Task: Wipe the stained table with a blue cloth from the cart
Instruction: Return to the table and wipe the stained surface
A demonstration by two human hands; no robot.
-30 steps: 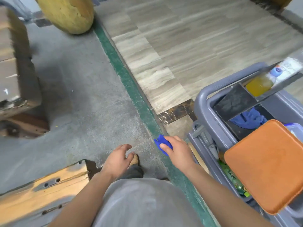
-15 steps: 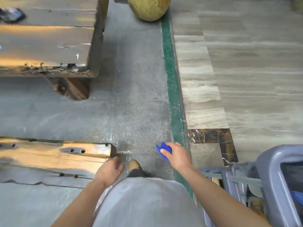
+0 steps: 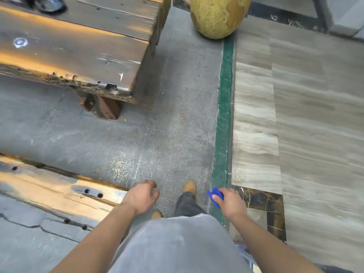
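Right hand (image 3: 231, 201) is closed around a bunched blue cloth (image 3: 215, 196), only a small wad of it poking out past the thumb and fingers, held low at the person's side above the green floor stripe (image 3: 223, 115). Left hand (image 3: 140, 198) is empty, fingers loosely curled and not gripping anything, hanging just beside the end of a low wooden bench (image 3: 59, 192); can't tell if it touches the wood. Hands are well apart, one on each side of the body. Grey shirt (image 3: 177, 243) fills the lower middle, dark trouser leg (image 3: 186, 203) and two tan shoes (image 3: 190, 186) below it, one foot ahead on the grey concrete floor (image 3: 118, 134). The bench plank is glossy with glare, dark holes along its edge. Further ahead, upper left, sits the wooden table (image 3: 82, 44), a thick dark slab with a rough chipped near edge, a whitish ring-shaped mark (image 3: 19, 42) on the top toward the left, a few pale scratches near the right corner. A reddish-brown table leg (image 3: 107, 108) shows under the near corner. A dark blurred object at the table's far left edge, not identifiable. Past the table's right end, a large yellow-green ceramic jar (image 3: 216, 16) stands on the concrete right at the stripe's far end. Right of the stripe, grey wood-grain tiles (image 3: 305, 115), with dark marble inlay tiles (image 3: 264, 201) near the right hand.
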